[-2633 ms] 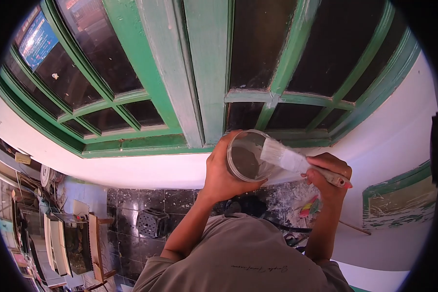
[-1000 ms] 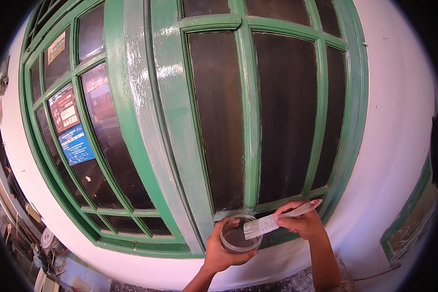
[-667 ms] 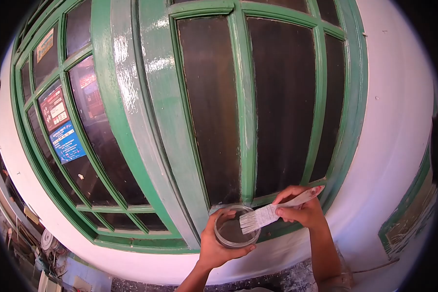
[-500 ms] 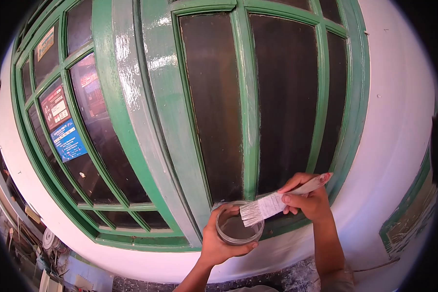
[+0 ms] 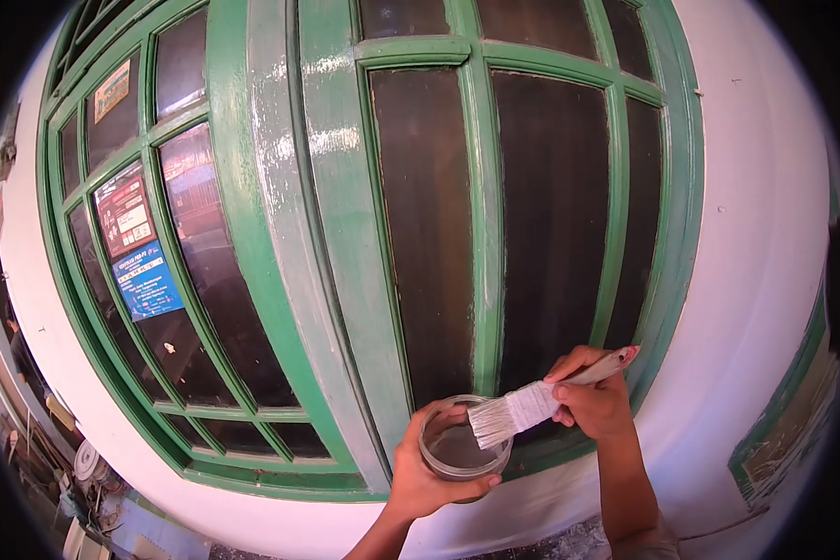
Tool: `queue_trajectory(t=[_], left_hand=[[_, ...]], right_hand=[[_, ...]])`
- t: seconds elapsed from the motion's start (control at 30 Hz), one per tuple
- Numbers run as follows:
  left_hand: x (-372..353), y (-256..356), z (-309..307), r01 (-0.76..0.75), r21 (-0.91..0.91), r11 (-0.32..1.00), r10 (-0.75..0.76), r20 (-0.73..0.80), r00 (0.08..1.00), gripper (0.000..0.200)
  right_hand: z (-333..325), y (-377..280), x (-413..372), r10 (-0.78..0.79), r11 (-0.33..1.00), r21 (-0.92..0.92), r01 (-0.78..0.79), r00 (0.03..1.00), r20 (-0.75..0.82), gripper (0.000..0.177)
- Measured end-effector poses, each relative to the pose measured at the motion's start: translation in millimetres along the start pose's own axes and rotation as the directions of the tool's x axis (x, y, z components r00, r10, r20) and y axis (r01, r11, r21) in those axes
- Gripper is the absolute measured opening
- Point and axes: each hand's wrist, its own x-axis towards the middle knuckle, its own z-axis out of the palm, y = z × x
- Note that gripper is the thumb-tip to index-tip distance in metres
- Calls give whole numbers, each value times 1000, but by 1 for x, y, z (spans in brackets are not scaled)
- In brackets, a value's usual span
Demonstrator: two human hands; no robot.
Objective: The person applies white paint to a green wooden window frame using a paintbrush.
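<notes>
My left hand (image 5: 422, 474) is wrapped round a clear round jar (image 5: 465, 471) and tips its open mouth towards me; greyish liquid shows inside. Between the thumb and fingers of my right hand (image 5: 595, 397) is a paintbrush (image 5: 532, 404), its handle pointing up to the right. Whitish paint coats the brush's bristles (image 5: 491, 424), which overlap the right side of the jar's rim in this view. Behind both hands stands a green wooden window frame (image 5: 487, 280) with dark glass panes; some of its wood has a greyer, glossy coat.
A second green window (image 5: 149, 140) on the left carries a blue poster (image 5: 147, 282) and a red one (image 5: 126, 217). White wall (image 5: 756, 252) surrounds the frames. Assorted clutter (image 5: 89, 467) lies at the lower left, and a green-edged panel (image 5: 784, 420) leans at the right.
The view has tilted up slightly, so the windows sit lower and farther right. Both hands, still holding jar and brush, appear slightly lower; the brush stays at the jar's mouth.
</notes>
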Motion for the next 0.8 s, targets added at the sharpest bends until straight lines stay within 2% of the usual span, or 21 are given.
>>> queue_trajectory(t=[0.03,0.13,0.23,0.33,0.43,0.53,0.57,0.6,0.67,0.8], left_hand=[[0,2,0,5,8,1000,-5,0,1000,105],[2,6,0,12,32,999,-12,-1,1000,106],[2,2,-4,10,45,999,-10,-3,1000,107],[3,3,-6,5,47,999,-5,4,1000,108],[5,5,-8,-8,52,999,8,2,1000,108],[6,5,-9,-13,60,998,13,-1,1000,108],[7,7,-9,-23,76,997,23,-4,1000,109],[6,9,-8,-31,92,995,32,-5,999,109],[5,11,-6,-25,84,996,25,-1,1000,109],[3,13,-7,-19,82,996,18,7,1000,108]], right_hand=[[0,0,1,4,999,49,-4,1000,-14,7],[3,-5,2,6,998,-63,-7,1000,-20,9],[-4,0,5,14,1000,15,-14,1000,0,9],[-5,1,9,-42,993,106,43,999,-13,9],[6,-10,10,-10,995,-96,16,998,59,9],[5,-26,25,-113,992,33,118,985,-133,9],[0,-33,38,-205,969,112,219,971,-125,13],[2,-43,54,-266,940,161,301,941,-207,17],[9,-75,89,-374,903,114,415,888,-266,23],[8,-129,155,-582,812,-11,584,806,-107,32]])
